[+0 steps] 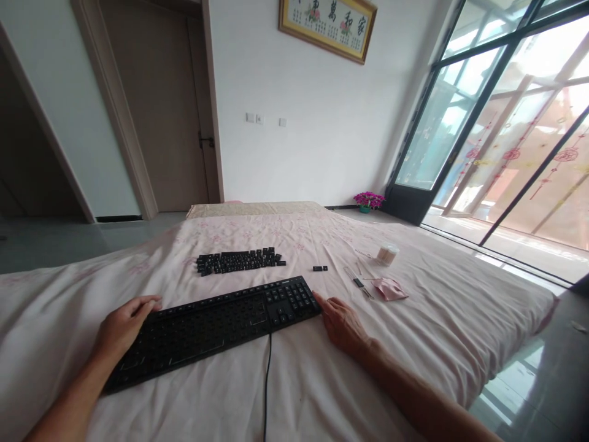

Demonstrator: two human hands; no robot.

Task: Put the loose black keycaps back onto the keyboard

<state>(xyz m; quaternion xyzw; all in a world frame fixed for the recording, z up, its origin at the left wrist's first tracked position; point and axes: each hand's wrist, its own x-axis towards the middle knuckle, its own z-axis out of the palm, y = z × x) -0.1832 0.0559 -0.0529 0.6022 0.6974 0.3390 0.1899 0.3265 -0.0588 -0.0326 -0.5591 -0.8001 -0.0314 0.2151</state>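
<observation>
On a bed spread with a pink sheet (pixel 299 393), a person steadies a black keyboard (pixel 216 328) from both ends. The left hand (pixel 126 322) rests on its far left corner with the fingers loosely together and bent over the edge. The right hand (pixel 343 325) lies flat, fingers together, with the tips touching the end by the number pad. Most of the main block looks stripped, and the pulled keys (pixel 237 261) lie in rows well beyond it, two loose keys (pixel 320 268) apart to their right. The work seems to be between stripping and cleaning, and anything further calls for the small tool (pixel 361 283) beside the pink cloth (pixel 390 288). The only container, a small round tub (pixel 387 253), appears to hold cotton swabs.
</observation>
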